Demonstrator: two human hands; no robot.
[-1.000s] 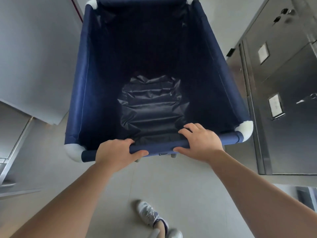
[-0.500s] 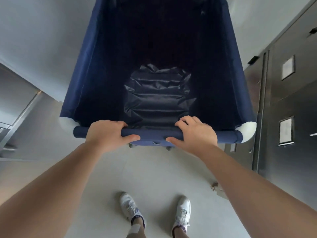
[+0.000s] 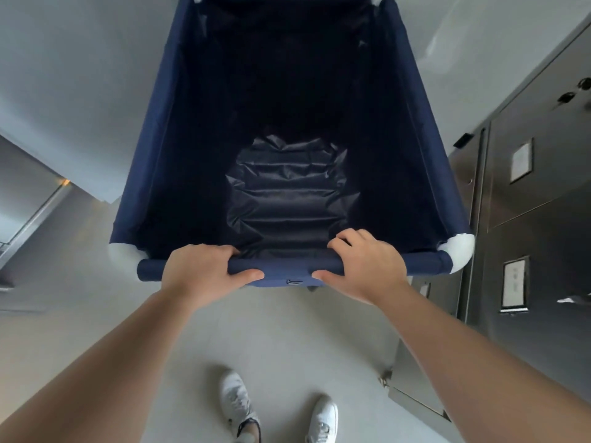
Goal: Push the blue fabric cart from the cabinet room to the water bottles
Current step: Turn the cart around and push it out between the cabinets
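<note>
The blue fabric cart [image 3: 153, 148] fills the middle of the head view, a deep navy bin with white corner joints and a dark crumpled lining at its bottom. It holds nothing. My left hand [image 3: 204, 273] grips the near padded rail left of centre. My right hand [image 3: 367, 263] grips the same rail right of centre, fingers curled over the top and thumb underneath. No water bottles are in view.
Steel cabinets [image 3: 537, 219] with paper labels and latches run close along the cart's right side. A pale wall [image 3: 64, 91] with a corner stands on the left. Grey tiled floor [image 3: 287, 330] lies under me, with my white sneakers [image 3: 236, 401] at the bottom.
The cart and I have rolled forward along the cabinets. The wall corner on the left has come nearer. Both feet now show below the rail. My grip has stayed the same.
</note>
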